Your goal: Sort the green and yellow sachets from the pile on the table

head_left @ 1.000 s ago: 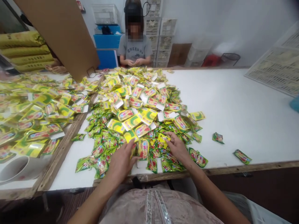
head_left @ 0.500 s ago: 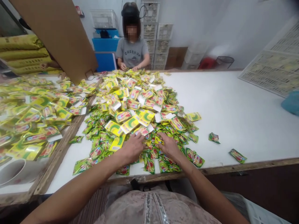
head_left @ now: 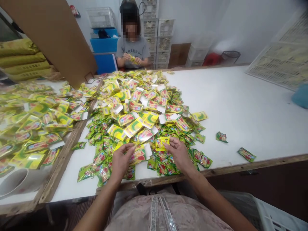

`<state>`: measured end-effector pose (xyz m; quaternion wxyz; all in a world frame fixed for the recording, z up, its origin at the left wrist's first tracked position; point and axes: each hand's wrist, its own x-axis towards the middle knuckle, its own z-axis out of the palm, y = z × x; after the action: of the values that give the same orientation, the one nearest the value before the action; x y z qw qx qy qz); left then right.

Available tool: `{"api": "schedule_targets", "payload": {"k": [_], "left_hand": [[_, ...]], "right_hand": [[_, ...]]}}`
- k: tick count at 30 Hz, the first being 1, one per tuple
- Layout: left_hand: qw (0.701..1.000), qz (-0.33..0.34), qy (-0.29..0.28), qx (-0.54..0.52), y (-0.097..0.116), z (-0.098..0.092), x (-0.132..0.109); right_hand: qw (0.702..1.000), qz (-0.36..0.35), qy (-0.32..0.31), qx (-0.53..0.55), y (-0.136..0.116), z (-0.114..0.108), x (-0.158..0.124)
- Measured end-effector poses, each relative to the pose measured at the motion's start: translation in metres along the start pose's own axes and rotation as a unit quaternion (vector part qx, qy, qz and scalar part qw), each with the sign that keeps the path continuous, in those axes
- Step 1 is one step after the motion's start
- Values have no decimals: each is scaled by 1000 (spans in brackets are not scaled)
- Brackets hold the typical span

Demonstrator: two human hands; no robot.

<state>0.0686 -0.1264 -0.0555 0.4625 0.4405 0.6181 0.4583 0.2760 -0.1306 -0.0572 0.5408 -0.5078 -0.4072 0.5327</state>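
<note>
A big heap of yellow-green packets (head_left: pixel 141 106) and small green sachets (head_left: pixel 106 150) covers the white table (head_left: pixel 240 109). My left hand (head_left: pixel 122 162) is closed on a larger yellow packet with a white flap (head_left: pixel 141 154), held just above the near edge of the heap. My right hand (head_left: pixel 179 154) pinches a small yellow sachet (head_left: pixel 161 143) between thumb and fingers, close to the left hand's packet. More green sachets (head_left: pixel 166 166) lie under both hands.
A second pile of packets (head_left: pixel 31 118) fills a tray on the left, beside a white cup (head_left: pixel 16 181). A cardboard sheet (head_left: pixel 55 35) leans at back left. Across the table a person (head_left: pixel 131 48) handles a packet. Stray sachets (head_left: pixel 246 154) lie right; a white crate (head_left: pixel 271 215) sits lower right.
Both hands have drawn back from the heap toward me, the left lifting a yellow packet and the right a small yellow sachet. The person opposite has raised a packet.
</note>
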Motion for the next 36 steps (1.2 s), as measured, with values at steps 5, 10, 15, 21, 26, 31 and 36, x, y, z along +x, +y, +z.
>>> {"api": "schedule_targets", "payload": {"k": [5, 10, 15, 21, 26, 31, 36], "left_hand": [[988, -28, 24, -152, 1, 1, -6], [975, -112, -132, -142, 1, 5, -13], [942, -174, -227, -174, 3, 4, -18], [954, -146, -194, -176, 0, -13, -19], [962, -127, -145, -192, -1, -27, -22], [972, -125, -115, -159, -9, -23, -22], [984, -98, -99, -107, -16, -18, -19]], "right_hand": [[994, -15, -68, -88, 3, 18, 1], [979, -10, -120, -165, -6, 20, 5], [973, 24, -156, -167, -7, 21, 12], [943, -94, -143, -287, -8, 22, 10], [877, -129, -90, -454, 7, 18, -8], [805, -141, -160, -553, 33, 16, -19], [949, -47, -54, -307, 16, 10, -3]]}}
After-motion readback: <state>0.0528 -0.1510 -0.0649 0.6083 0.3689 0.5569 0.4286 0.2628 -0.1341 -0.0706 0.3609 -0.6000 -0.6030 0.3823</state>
